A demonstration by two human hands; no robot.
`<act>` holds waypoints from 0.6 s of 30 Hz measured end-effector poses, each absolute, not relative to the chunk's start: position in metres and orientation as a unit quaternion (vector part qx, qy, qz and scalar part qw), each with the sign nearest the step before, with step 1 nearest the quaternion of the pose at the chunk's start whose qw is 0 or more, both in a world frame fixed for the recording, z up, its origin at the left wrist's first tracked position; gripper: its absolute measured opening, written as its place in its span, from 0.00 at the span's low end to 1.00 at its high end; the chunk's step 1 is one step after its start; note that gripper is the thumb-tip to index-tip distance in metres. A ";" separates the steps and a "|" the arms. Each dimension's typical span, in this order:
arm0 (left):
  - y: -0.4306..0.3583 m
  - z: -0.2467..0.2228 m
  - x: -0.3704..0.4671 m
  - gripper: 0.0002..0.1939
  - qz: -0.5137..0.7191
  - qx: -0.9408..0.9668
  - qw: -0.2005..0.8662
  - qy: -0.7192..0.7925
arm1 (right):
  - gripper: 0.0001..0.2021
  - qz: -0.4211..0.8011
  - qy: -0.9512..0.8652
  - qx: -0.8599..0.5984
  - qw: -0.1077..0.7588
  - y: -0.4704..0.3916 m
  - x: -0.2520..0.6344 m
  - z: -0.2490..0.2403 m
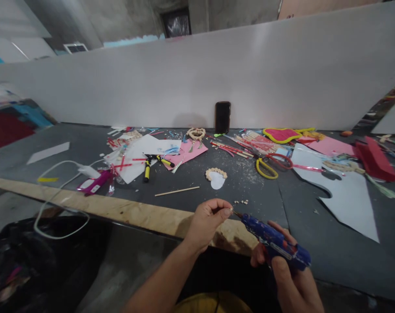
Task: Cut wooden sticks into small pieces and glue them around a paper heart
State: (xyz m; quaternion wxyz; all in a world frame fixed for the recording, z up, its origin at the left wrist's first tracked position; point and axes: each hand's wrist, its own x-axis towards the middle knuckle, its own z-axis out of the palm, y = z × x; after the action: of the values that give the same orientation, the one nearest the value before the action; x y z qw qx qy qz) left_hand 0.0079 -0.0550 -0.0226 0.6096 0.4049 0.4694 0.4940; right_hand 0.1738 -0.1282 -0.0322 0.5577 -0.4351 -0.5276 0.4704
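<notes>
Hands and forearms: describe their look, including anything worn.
The left hand and right hand are both bare, without gloves; no rings are visible. The left forearm shows no sleeve, watch or bracelet. Most of the right forearm is out of frame. A yellow patch at the bottom edge may be clothing.

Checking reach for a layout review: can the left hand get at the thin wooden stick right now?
Likely yes: the thin wooden stick lies near the left hand, nothing visible blocking the way. Its fingers are pinched at the glue gun's tip, though, so probably need freeing first.
</notes>
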 end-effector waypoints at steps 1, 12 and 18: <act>-0.055 -0.022 0.008 0.13 0.494 0.405 0.611 0.468 | 0.18 0.469 -0.529 -0.436 0.557 -0.128 0.174 -0.032; -0.057 -0.023 0.009 0.12 0.497 0.382 0.633 0.454 | 0.18 0.469 -0.521 -0.432 0.568 -0.129 0.173 -0.032; -0.057 -0.026 0.010 0.12 0.498 0.370 0.643 0.448 | 0.16 0.479 -0.490 -0.454 0.570 -0.131 0.168 -0.025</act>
State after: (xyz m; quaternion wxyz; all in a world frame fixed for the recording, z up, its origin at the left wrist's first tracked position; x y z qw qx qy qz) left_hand 0.0098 -0.0571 -0.0263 0.6431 0.3704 0.4481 0.4984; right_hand 0.1678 -0.1311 -0.0246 0.5696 -0.4544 -0.4895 0.4790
